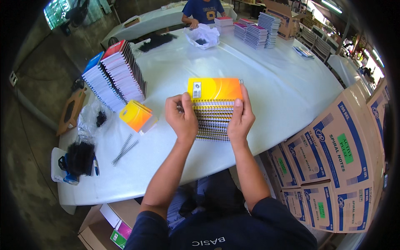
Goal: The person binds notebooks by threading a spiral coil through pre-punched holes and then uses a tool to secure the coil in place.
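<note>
Closest thing in view is the wearer's own dark shirt [225, 233] along the bottom. Left hand [182, 116] has its fingers curled and its thumb up top, clamped on the left side of a bunch of notebooks [213, 111]; right hand [241, 118] is clamped on the other side, thumb on the front. So the notebooks sit between the two hands over the middle of the white table [283, 108], a yellow-orange cover at the far end and rows of spiral bindings facing the wearer. Can't tell if they're touching the tabletop. Just left of that there's a small pile of yellow-orange pads [135, 113], with a couple of loose coils [125, 151] nearer the wearer and a black coil heap [81, 157] further left. Behind the pads, tall red- and blue-topped stacks [114, 75]. Brown cartons [333, 150] fill the right, and a co-worker [204, 11] in blue is at the far side near a white bag [202, 36].
</note>
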A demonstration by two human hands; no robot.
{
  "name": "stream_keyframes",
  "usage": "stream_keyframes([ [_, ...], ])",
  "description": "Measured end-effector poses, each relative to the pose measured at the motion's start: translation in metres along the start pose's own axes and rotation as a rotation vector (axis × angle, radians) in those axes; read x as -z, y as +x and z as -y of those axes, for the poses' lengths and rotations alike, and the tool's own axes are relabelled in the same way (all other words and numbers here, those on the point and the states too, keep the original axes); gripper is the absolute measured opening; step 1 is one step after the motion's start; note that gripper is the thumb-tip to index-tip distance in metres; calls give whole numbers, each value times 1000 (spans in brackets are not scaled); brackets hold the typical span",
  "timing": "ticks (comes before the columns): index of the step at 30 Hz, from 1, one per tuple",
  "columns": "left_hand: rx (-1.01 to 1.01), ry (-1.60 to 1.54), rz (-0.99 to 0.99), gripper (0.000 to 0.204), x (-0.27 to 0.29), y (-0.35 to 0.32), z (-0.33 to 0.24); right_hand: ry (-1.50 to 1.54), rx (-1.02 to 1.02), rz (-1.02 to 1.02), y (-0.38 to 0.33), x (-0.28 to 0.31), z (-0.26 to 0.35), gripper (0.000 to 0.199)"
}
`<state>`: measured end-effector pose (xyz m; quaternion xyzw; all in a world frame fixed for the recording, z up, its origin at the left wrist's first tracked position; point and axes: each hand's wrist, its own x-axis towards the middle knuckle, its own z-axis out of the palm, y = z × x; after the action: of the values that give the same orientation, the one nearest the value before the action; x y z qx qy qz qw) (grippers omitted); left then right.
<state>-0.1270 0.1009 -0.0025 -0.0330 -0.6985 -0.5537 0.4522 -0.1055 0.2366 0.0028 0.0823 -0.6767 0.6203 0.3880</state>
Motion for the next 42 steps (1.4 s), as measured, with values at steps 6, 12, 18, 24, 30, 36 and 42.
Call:
stream_keyframes([
  [6,94,-182,-90,28,-17,-1,-11,-25,78,-170,-10,-2,-14,34],
  [12,175,-75,-39,27,-13,11,-17,-76,216,-248,-12,-7,-23,30],
  [18,-188,581,159,33,72,49,27,-130,386,-223,-30,25,-9,37],
  [24,-333,1129,372,35,161,5,67,331,-251,238,-113,-11,11,45],
  [30,-170,736,709,44,156,-91,-20,675,-1088,492,-159,-49,4,39],
  [36,448,229,426,56,195,-59,12,451,-639,998,-115,-34,-15,26],
  [42,208,670,824,32,200,-49,41,395,-516,1024,-122,-33,-28,28],
])
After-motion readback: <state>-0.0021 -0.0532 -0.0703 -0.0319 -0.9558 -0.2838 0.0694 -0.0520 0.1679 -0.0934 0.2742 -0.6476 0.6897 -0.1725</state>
